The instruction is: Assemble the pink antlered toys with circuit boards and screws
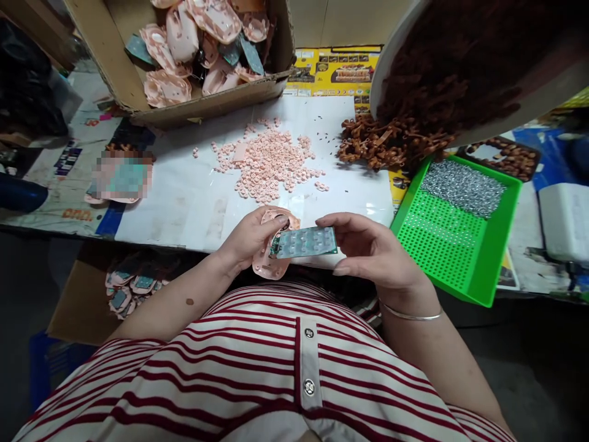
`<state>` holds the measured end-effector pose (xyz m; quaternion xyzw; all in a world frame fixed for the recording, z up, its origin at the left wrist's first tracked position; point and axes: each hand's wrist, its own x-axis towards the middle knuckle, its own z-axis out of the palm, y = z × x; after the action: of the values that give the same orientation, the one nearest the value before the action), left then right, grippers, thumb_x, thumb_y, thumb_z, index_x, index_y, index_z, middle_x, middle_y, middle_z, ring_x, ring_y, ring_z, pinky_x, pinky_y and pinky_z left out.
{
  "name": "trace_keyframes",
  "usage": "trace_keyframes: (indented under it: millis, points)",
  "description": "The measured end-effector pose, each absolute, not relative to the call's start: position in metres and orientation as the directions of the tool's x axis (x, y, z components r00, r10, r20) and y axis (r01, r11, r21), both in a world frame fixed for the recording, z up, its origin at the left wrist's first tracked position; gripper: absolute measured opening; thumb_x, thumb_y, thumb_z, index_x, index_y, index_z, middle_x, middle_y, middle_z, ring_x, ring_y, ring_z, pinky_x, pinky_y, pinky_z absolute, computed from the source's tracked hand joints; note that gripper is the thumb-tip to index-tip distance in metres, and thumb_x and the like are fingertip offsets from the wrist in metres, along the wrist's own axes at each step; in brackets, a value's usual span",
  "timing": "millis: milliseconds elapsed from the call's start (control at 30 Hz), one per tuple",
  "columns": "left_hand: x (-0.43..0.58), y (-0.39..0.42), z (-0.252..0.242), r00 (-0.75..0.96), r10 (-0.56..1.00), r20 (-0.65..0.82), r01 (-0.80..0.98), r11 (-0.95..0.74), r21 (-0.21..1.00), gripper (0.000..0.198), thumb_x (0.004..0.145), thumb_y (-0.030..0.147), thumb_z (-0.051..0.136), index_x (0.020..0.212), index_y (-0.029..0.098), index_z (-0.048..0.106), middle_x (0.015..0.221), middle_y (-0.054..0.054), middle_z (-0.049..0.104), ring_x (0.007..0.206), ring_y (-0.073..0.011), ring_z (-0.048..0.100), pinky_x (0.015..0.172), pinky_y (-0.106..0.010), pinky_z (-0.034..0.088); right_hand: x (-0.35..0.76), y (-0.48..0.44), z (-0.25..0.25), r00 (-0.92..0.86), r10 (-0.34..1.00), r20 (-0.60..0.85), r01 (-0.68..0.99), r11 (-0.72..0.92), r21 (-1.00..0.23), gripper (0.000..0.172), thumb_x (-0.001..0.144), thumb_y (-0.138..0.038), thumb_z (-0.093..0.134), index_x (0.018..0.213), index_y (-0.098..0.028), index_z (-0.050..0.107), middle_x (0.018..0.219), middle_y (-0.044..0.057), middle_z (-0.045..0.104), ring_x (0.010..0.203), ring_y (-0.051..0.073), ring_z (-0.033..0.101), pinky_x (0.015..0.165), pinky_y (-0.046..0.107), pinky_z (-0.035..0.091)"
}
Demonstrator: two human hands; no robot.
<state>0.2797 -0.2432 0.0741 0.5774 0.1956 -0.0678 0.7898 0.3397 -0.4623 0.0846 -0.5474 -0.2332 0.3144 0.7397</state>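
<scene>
We should handle the circuit board (306,242) by its edges; it sits between our hands, its left end over the pink shell (269,267); our left hand (248,236) grips that shell, thumb on top; our right hand (377,248) curves round the board's far end, thumb and fingers parted; whether it bears weight, we cannot tell.

Precious little writing is offering itself from where I'm standing. Orange characters (77,214) are showing near the left front edge of the table cover (85,136), looking something like "ouo", though I'm not trusting that reading. Dark blue print (68,158) is sitting behind them, too blurred. The yellow sheet (310,60) is carrying print too small to read.
</scene>
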Motion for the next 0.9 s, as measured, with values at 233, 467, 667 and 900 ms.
trace_keyframes:
  millis: [233,467,667,900]
  points:
    - [0.276,-0.248,0.073,0.897,-0.071,-0.437,0.425,0.416,0.804,0.038,0.069,0.043,0.086,0.088,0.016,0.067,0.073,-0.002,0.069,0.066,-0.0149,0.064,0.067,-0.028,0.05,0.344,-0.442,0.09,0.909,0.363,0.205,0.193,0.069,-0.979,0.018,0.08,-0.038,0.084,0.078,-0.022,0.077,0.066,-0.002,0.071,0.059,0.008,0.06,0.059,0.022,0.049]
    - [0.274,-0.248,0.073,0.934,-0.167,-0.316,0.357,0.4,0.844,0.066,0.07,0.071,0.079,0.1,0.014,0.066,0.084,-0.007,0.071,0.076,-0.0196,0.067,0.072,-0.031,0.051,0.349,-0.425,0.083,0.978,0.204,0.045,0.03,0.076,-0.997,0.041,0.073,-0.057,0.084,0.068,-0.019,0.069,0.052,-0.004,0.062,0.046,0.007,0.051,0.046,0.022,0.04]
    - [0.272,-0.261,0.077,0.938,0.117,-0.327,0.304,0.178,0.936,0.055,0.058,0.032,0.094,0.1,0.015,0.064,0.098,-0.007,0.073,0.094,-0.0208,0.067,0.088,-0.034,0.051,0.345,-0.42,0.09,0.97,0.234,-0.067,-0.093,0.101,-0.991,0.046,0.068,-0.06,0.086,0.065,-0.019,0.066,0.05,-0.004,0.061,0.043,0.007,0.052,0.044,0.023,0.042]
    - [0.274,-0.262,0.081,0.906,0.165,-0.39,0.347,0.238,0.907,0.038,0.062,0.028,0.084,0.092,0.017,0.063,0.085,-0.001,0.071,0.078,-0.0165,0.066,0.077,-0.03,0.052,0.343,-0.429,0.091,0.986,0.156,0.05,0.052,-0.005,-0.999,0.047,0.074,-0.064,0.081,0.069,-0.021,0.066,0.055,-0.004,0.06,0.047,0.008,0.053,0.045,0.023,0.043]
